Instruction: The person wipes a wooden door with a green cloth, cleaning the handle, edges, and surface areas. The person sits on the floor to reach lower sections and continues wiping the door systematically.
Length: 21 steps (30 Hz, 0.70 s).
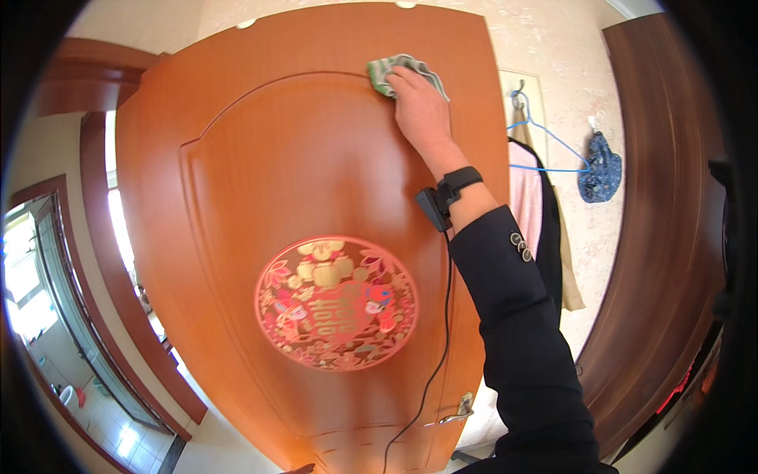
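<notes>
My right hand (419, 109) presses a folded striped cloth (388, 71), green at one edge, flat against the upper part of an orange-brown wooden door (284, 178). The cloth lies over the curved top moulding of the door's panel. A black strap with a small device (435, 207) and a cable sits on my right wrist, below a dark sleeve. Lower on the door is a round red and gold sticker (336, 303) with flowers and figures. A metal lever handle (459, 410) is near the door's lower right edge. Only a small dark shape, possibly my left fingertips, shows at the bottom edge.
Right of the door, a blue hanger (551, 169) hangs from a wall hook above pink and black clothes, beside a blue patterned fabric item (600, 169). A dark wooden cabinet (669, 207) stands far right. At left, a doorway (65, 237) opens on a tiled room.
</notes>
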Each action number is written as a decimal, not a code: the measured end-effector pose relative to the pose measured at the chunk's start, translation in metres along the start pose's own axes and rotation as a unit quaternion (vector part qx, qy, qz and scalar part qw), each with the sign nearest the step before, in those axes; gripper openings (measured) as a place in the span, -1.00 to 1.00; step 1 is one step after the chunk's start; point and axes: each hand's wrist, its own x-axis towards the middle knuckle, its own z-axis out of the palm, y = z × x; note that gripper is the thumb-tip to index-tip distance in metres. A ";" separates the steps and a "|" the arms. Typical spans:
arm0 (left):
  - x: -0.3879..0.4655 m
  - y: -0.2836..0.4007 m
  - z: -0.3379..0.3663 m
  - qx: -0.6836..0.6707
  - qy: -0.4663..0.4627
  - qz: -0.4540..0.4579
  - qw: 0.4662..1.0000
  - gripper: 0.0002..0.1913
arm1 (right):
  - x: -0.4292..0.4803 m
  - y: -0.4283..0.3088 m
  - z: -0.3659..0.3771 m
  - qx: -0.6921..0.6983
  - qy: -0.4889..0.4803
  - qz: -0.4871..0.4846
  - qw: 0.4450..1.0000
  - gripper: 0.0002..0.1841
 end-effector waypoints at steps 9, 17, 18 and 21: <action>0.065 0.049 0.020 0.033 -0.095 0.112 0.989 -0.25 | -0.013 0.124 -0.053 -0.058 0.018 0.120 0.991 -0.66; 0.095 0.050 -0.044 -0.005 -0.088 0.267 0.960 -0.30 | 0.031 0.093 -0.014 -0.087 0.034 0.156 0.983 -0.69; 0.095 0.050 -0.055 -0.012 -0.088 0.273 0.958 -0.31 | 0.044 0.082 -0.003 -0.081 0.038 0.145 0.985 -0.69; 0.093 0.053 -0.084 -0.032 -0.087 0.291 0.952 -0.34 | 0.079 0.040 0.038 -0.058 0.041 0.110 0.991 -0.69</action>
